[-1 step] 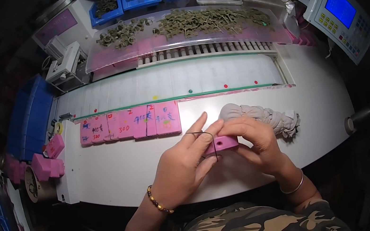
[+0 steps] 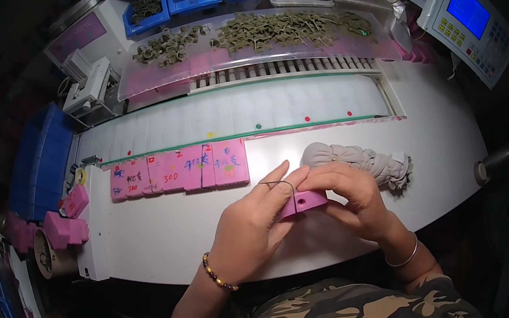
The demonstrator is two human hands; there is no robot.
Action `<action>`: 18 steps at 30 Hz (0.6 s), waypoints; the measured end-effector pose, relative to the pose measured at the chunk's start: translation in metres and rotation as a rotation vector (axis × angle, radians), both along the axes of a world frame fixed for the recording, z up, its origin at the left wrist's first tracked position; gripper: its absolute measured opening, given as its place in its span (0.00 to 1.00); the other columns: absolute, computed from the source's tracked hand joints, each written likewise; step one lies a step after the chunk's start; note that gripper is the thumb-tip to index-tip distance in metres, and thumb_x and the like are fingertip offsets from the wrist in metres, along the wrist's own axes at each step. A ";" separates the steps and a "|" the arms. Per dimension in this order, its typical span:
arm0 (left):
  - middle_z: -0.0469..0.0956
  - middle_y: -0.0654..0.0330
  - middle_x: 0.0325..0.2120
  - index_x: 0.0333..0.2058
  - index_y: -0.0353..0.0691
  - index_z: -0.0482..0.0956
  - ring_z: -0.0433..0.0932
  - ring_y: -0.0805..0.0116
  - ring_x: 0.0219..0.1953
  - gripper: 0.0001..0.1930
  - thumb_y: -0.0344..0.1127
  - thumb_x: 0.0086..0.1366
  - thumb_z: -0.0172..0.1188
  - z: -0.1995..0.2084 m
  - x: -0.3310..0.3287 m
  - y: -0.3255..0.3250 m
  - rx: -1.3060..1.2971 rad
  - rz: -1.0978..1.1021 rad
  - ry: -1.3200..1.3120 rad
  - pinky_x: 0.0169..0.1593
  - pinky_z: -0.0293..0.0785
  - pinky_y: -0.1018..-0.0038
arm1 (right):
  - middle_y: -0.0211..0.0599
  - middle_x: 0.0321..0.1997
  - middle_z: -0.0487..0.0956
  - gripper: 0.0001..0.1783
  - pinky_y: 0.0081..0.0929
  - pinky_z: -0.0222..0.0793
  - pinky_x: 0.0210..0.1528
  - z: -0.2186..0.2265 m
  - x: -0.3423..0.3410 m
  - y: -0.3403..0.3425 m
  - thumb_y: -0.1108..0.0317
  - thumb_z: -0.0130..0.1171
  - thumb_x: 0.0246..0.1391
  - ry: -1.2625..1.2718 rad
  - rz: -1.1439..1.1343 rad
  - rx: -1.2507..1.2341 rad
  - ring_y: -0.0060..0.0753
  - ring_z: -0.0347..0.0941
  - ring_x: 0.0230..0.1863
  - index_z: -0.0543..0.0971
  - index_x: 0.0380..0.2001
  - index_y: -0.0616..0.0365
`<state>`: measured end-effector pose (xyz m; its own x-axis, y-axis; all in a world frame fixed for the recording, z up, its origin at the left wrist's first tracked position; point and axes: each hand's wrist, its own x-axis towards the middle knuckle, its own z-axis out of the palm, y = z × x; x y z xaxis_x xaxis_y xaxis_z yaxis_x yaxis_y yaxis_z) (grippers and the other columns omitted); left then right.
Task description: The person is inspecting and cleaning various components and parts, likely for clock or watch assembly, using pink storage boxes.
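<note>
Above the near part of the white table I hold a pink block (image 2: 311,200) with a small dark hole in the side facing me. My left hand (image 2: 252,220) grips its left end, forefinger raised. My right hand (image 2: 354,199) pinches its right end between thumb and fingers. A thin dark band (image 2: 294,198) runs over my left fingers and down across the block's face; its far part is hidden. Just beyond my right hand lies a rolled grey cloth bundle (image 2: 351,159). Farther left, a row of pink blocks with handwritten marks (image 2: 171,171) rests along the conveyor's near edge.
A whitish conveyor belt (image 2: 228,113) with coloured dots crosses the table. Behind it, a clear tray (image 2: 127,79) bears many greenish small parts, below blue bins (image 2: 194,0). A control panel with a blue screen (image 2: 466,12) stands right; a large blue bin (image 2: 37,158) is left.
The belt's coloured dots have shifted slightly left. My hands have moved only a little on the block, and the band's lower end, which hung below it, no longer shows there.
</note>
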<state>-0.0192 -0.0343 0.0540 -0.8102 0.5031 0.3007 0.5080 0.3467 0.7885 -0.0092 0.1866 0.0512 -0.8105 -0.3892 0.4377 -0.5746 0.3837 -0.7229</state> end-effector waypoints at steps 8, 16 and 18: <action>0.84 0.54 0.43 0.50 0.31 0.81 0.86 0.66 0.40 0.18 0.20 0.59 0.65 -0.024 -0.012 -0.018 0.350 -0.167 -0.521 0.48 0.83 0.74 | 0.40 0.49 0.80 0.19 0.29 0.79 0.51 -0.008 0.007 0.004 0.85 0.63 0.52 -0.368 0.102 -0.538 0.31 0.78 0.49 0.79 0.48 0.63; 0.81 0.54 0.38 0.45 0.31 0.77 0.83 0.66 0.39 0.15 0.20 0.60 0.67 -0.058 0.001 -0.016 1.114 -0.128 -0.421 0.42 0.85 0.68 | 0.37 0.49 0.78 0.21 0.25 0.79 0.50 -0.009 0.007 0.006 0.87 0.63 0.51 -0.557 0.156 -0.751 0.27 0.77 0.49 0.77 0.48 0.62; 0.76 0.58 0.39 0.46 0.35 0.75 0.77 0.66 0.47 0.17 0.34 0.63 0.68 -0.058 -0.001 -0.023 1.152 0.070 -0.556 0.39 0.84 0.70 | 0.37 0.49 0.78 0.21 0.26 0.79 0.50 -0.010 0.008 0.009 0.87 0.63 0.51 -0.564 0.167 -0.774 0.27 0.77 0.49 0.77 0.48 0.62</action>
<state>-0.0203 -0.0577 -0.0036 -0.9806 0.1303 0.1461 0.0237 -0.6621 0.7490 -0.0016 0.1961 0.0414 -0.9403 -0.2860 0.1848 -0.0700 -0.3688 -0.9269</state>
